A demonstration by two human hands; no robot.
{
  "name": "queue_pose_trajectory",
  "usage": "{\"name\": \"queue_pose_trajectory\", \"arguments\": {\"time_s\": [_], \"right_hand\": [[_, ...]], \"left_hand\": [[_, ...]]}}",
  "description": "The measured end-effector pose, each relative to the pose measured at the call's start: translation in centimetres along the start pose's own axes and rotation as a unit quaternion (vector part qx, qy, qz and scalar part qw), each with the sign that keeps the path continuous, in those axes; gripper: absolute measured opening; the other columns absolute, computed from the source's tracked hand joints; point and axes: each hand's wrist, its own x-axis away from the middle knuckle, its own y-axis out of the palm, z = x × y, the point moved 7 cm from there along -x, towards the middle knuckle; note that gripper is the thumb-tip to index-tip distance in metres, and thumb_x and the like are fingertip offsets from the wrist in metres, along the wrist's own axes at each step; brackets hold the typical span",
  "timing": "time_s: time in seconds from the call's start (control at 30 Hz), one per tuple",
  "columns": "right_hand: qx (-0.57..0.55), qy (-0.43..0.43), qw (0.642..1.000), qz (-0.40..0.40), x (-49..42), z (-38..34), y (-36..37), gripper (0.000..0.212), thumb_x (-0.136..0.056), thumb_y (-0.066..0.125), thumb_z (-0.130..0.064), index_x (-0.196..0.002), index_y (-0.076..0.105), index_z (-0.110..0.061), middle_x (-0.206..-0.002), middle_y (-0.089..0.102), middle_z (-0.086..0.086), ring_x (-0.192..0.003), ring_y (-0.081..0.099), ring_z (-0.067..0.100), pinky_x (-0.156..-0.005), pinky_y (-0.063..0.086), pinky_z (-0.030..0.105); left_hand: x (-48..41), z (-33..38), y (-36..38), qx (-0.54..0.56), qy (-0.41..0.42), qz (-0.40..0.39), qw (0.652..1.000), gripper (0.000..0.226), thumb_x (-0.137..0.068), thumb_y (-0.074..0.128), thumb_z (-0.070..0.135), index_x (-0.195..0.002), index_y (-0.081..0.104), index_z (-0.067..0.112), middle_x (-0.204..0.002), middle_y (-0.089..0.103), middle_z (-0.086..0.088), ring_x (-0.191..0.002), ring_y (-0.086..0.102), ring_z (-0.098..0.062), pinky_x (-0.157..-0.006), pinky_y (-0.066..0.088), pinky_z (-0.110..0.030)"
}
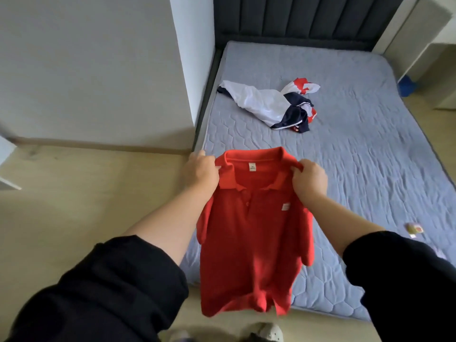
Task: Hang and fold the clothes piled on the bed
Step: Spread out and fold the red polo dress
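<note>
Over the near left corner of the bed point(357, 169) — red polo shirt point(254, 243) held up in the air, front toward the camera, hem hanging just past the mattress edge above the floor point(86, 193). Left grip point(201, 172) is clenched on one shoulder beside the collar. Right grip point(309, 182) pinches the opposite shoulder, cloth bunched between thumb and fingers. Both grasp fabric; neither is free.

Likely reason for the hold: taken by its two shoulders, the body drops straight and the sleeves fall to the sides, ready to lay flat for folding or to slip onto a hanger — which of the two, cannot tell; no hanger in view. Collar stands open, neck label showing.

Farther up the bed, well apart from the shirt, a crumpled white, navy and red garment point(269, 104) lies in a heap, not yet dealt with. The mattress carries a grey-blue quilted cover, rippled on the right. Small yellowish scraps point(414, 229) sit near its right edge.

Dark padded headboard point(308, 18) at the far end. White wall point(86, 58) at left, pale wood floor below it. Blue object point(407, 86) on the floor far right, too small to name. Pale slippers point(269, 333) at the bottom of the view.
</note>
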Motion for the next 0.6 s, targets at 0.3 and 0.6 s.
{"name": "queue_pose_trajectory", "arguments": {"time_s": [0.3,0.6], "right_hand": [[-0.012,0.101,0.995,-0.006,-3.0,9.9,17.4,0.021,-0.09,0.05,-0.021,-0.092,0.064,-0.006,-0.097,0.066,0.021,-0.094,0.06,0.04,-0.07,0.039,0.035],[-0.14,0.023,0.988,0.056,-10.0,12.8,30.5,0.019,-0.096,0.046,-0.015,-0.104,0.054,0.001,-0.104,0.064,0.026,-0.099,0.058,0.041,-0.071,0.036,0.037]], "left_hand": [[-4.8,-3.3,20.6,0.245,-0.175,-0.095,0.949,0.025,-0.095,0.051,0.027,-0.102,0.062,0.006,-0.102,0.069,-0.016,-0.095,0.067,-0.034,-0.085,0.053,-0.04],[-11.2,-3.7,31.5,0.338,-0.116,0.041,0.933,0.021,-0.097,0.047,0.018,-0.099,0.059,0.0,-0.11,0.063,-0.02,-0.106,0.055,-0.036,-0.074,0.032,-0.033]]}}
